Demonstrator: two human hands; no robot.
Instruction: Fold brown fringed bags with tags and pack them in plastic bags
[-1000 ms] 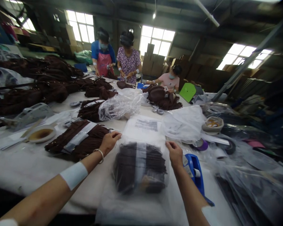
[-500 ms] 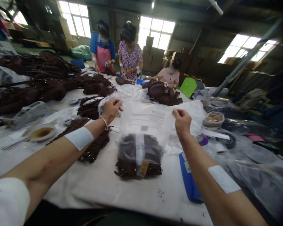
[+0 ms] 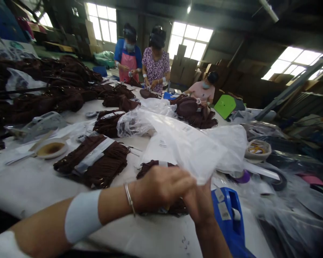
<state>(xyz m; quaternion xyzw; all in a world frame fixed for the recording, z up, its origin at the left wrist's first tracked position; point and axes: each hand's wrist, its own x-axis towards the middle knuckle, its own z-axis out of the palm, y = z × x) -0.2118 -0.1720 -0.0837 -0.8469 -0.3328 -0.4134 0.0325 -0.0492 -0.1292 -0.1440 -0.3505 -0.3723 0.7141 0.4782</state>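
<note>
A clear plastic bag (image 3: 188,143) with printed text is bunched at one end between my two hands. My left hand (image 3: 164,186) is closed on the bag's edge, reaching across to the right. Pressed up against it, my right hand (image 3: 200,202) pinches the same part of the bag. Beneath my hands lies a dark brown fringed bundle (image 3: 150,166), largely covered by them. Another brown fringed bundle (image 3: 107,161) with a pale band lies to the left on the white table (image 3: 131,236).
A blue tape dispenser (image 3: 230,211) stands right of my right hand. A bowl of brown liquid (image 3: 51,148) is at the left, a small container (image 3: 257,150) at the right. Brown goods (image 3: 56,82) pile up at the far left. Three people work across the table.
My hands have come together from holding the bag stretched wide. The bag's end is now gathered to the right, and the view has shifted slightly left.
</note>
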